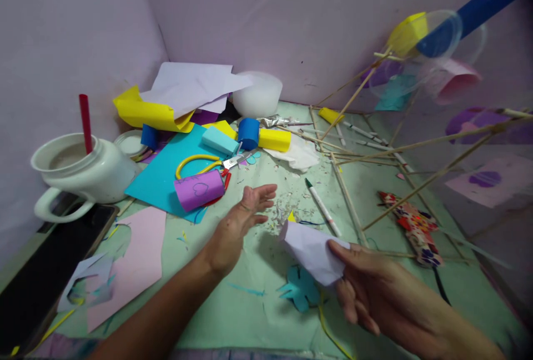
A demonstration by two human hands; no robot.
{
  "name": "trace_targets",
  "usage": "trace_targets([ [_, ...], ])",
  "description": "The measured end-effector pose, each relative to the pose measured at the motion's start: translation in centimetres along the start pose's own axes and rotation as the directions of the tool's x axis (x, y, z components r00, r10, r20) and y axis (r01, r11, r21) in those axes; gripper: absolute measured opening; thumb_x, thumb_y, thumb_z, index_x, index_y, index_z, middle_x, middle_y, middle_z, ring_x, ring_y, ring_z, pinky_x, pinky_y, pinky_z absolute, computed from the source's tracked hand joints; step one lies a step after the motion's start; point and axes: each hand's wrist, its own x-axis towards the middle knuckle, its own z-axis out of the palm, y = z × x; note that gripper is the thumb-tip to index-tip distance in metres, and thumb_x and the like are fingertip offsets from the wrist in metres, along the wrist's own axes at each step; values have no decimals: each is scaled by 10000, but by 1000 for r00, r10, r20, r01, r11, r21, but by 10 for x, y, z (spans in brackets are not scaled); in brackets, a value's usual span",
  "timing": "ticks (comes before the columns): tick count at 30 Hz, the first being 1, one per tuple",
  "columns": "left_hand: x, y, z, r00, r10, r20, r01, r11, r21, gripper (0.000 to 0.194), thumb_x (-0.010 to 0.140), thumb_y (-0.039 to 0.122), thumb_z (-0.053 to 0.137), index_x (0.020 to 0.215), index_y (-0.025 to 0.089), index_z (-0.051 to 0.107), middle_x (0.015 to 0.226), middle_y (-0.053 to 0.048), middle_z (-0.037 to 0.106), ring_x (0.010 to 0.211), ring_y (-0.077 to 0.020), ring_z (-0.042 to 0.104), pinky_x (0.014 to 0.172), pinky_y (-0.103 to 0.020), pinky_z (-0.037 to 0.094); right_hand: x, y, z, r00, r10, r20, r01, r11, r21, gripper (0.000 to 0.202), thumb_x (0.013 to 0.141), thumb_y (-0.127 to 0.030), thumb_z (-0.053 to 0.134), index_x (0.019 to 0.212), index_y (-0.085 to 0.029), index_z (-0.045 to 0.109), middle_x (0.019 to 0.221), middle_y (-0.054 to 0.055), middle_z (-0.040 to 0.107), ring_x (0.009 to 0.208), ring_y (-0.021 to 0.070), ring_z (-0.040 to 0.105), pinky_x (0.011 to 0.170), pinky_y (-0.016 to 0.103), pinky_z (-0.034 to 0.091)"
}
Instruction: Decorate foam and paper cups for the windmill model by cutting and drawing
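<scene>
My right hand [366, 282] pinches a folded white piece of paper [314, 251] between thumb and fingers, above the green table cover. My left hand [237, 226] is raised over the middle of the table with its fingers apart and nothing in it. Below the white paper lies a blue paper cutout [302, 289] with a yellow string [328, 332]. A marker with a green tip [322, 207] lies just beyond the paper. Left of my left hand, a purple paper roll [200, 189] with a drawn heart rests by yellow-handled scissors [200, 164].
A white pot [110, 174] holding a red stick stands at the left by a dark phone-like slab [45, 271]. Pink paper [141, 260] lies nearer. Paper sheets and a white bowl [258, 95] are at the back. A stick frame [347, 199] with hanging paper pieces rises at the right.
</scene>
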Motion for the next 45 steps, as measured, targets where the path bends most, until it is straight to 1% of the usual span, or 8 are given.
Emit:
trace_targets([
  [4,-4,7,-2,976,173,-134,-80,853,515,272,848,397,478,945,216,658,994,-68,700,947,-252,616,808,-368,446,-15,-8,-12,961,-213,-175,113,882,-457,405,712,-578,620,643,-184,555,396,13,610,327,104,520,335,168,403],
  [7,-15,9,3,968,236,84,-203,542,816,266,863,289,399,751,195,621,765,-62,664,724,-222,607,636,-344,421,-25,-16,-9,895,-437,-94,172,532,-829,454,795,-560,499,532,-197,568,435,42,616,384,125,538,372,208,417],
  [11,-30,6,11,878,23,477,-473,185,862,210,806,172,390,683,193,559,653,-50,586,562,-199,529,509,-328,331,-23,-25,2,805,-583,112,146,13,-989,442,851,-397,423,467,-212,540,380,22,528,325,111,444,325,215,297],
  [15,-40,-3,18,749,-66,660,-643,170,747,175,686,74,445,749,183,567,702,-53,592,598,-204,524,528,-334,352,-13,-33,8,859,-497,126,24,-206,-978,400,841,-336,424,470,-203,496,356,16,489,285,94,370,325,217,233],
  [21,-46,-12,18,662,-6,749,-739,157,655,122,735,106,483,789,167,574,751,-46,570,650,-208,515,516,-337,347,-7,-37,16,885,-448,125,-93,-433,-897,387,847,-298,424,494,-185,535,386,58,545,296,108,402,371,240,190],
  [30,-47,-13,15,676,16,737,-732,130,669,140,710,105,493,793,180,577,751,-42,576,611,-196,485,503,-337,335,-3,-31,39,931,-358,69,-179,-613,-769,155,596,-68,545,536,-203,590,440,76,625,332,168,508,383,267,119],
  [35,-48,-15,15,692,44,721,-721,106,685,117,715,102,503,764,189,565,731,-27,563,595,-184,466,501,-327,329,-4,-34,48,958,-268,-104,-254,-621,-741,194,702,-80,507,675,-195,661,622,98,715,514,211,651,426,276,132],
  [45,-50,-22,13,700,112,706,-714,113,691,198,623,58,486,742,207,540,719,-11,532,584,-179,435,493,-325,320,-2,-32,49,965,-256,-54,-217,-668,-712,181,694,-83,519,664,-174,673,562,106,691,415,154,562,407,274,112],
])
